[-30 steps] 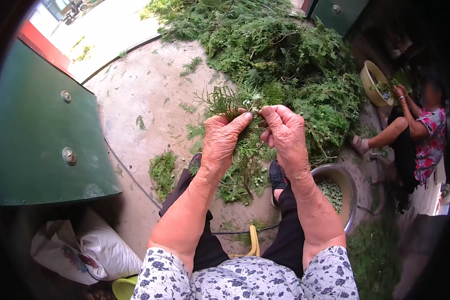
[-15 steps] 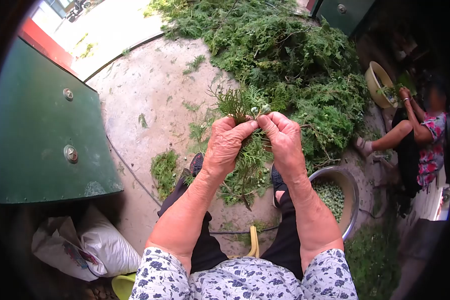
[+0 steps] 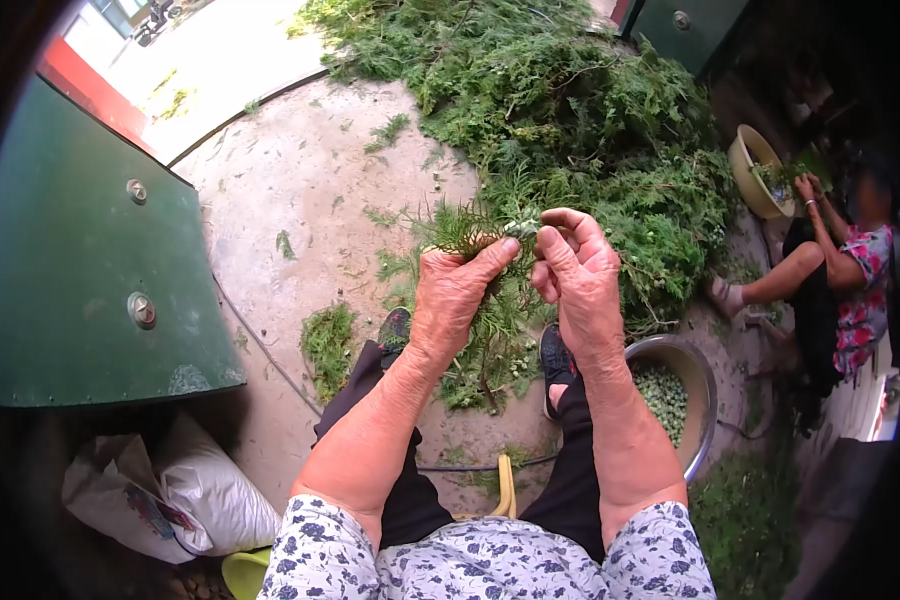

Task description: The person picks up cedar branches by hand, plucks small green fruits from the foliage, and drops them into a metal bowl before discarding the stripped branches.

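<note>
My left hand point(image 3: 457, 295) is closed round a leafy evergreen sprig point(image 3: 455, 228), its thumb and forefinger pinching the stem. Pale green cones point(image 3: 520, 229) cluster at the sprig's tip, just beyond the left thumb. My right hand point(image 3: 580, 270) is beside the cones, thumb and forefinger parted and the other fingers curled; nothing shows between the fingertips, and its palm is hidden. By my right leg, a metal basin point(image 3: 708, 400) contains many small green cones point(image 3: 660, 400).
A large heap of cut evergreen branches point(image 3: 570, 110) covers the floor ahead. At the right, another person point(image 3: 845, 265) sits handling greenery beside a yellowish basin point(image 3: 745, 165). A green metal door point(image 3: 90, 260) is at the left, with white sacks point(image 3: 205, 490) below it.
My right hand has moved away from the left, to the right, and its fingers have parted. My left hand keeps hold of the sprig in nearly the same place.
</note>
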